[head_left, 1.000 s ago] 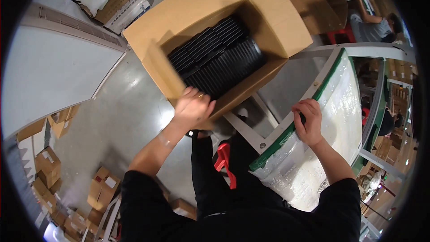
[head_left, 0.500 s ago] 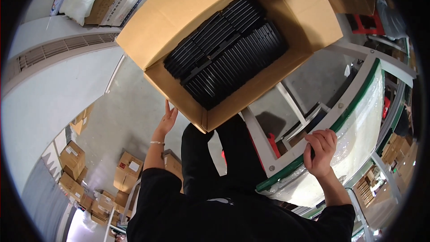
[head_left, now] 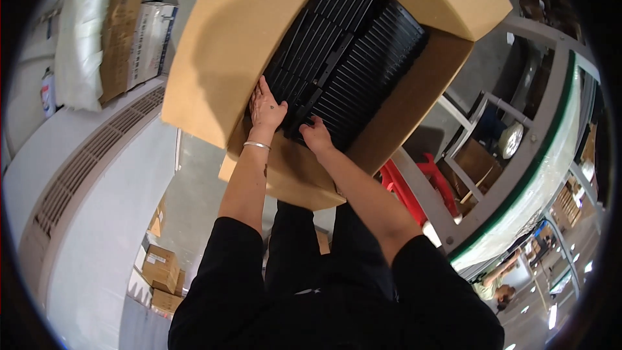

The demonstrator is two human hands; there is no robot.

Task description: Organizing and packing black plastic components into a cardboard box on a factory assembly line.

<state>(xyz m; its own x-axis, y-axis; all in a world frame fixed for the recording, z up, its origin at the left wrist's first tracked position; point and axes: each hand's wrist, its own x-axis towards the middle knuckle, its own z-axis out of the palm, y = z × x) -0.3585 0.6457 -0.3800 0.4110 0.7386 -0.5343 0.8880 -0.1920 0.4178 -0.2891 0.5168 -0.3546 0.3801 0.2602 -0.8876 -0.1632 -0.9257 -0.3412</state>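
**Both hands at the near end of the black trays in the open carton**

We look down into a big open cardboard carton (head_left: 259,26), its flaps spread wide, and we take it as our landmark. To the left of the carton runs a long pale grey unit with a slotted vent (head_left: 97,175), with a white sack (head_left: 78,45) and flattened boxes lying at its far end. To the right of the carton stands a grey metal frame with a green edge (head_left: 544,155), and red plastic parts (head_left: 421,181) show below the carton's right corner. Inside the carton, filling most of it, sit stacked black ribbed trays (head_left: 350,52). Our left hand (head_left: 265,109) rests flat and open on the near left corner of the trays, a thin bracelet (head_left: 256,145) at its wrist. Our right hand (head_left: 315,133) touches the near edge of the trays just beside it, fingers curled over the rim; we cannot tell whether it truly grips.
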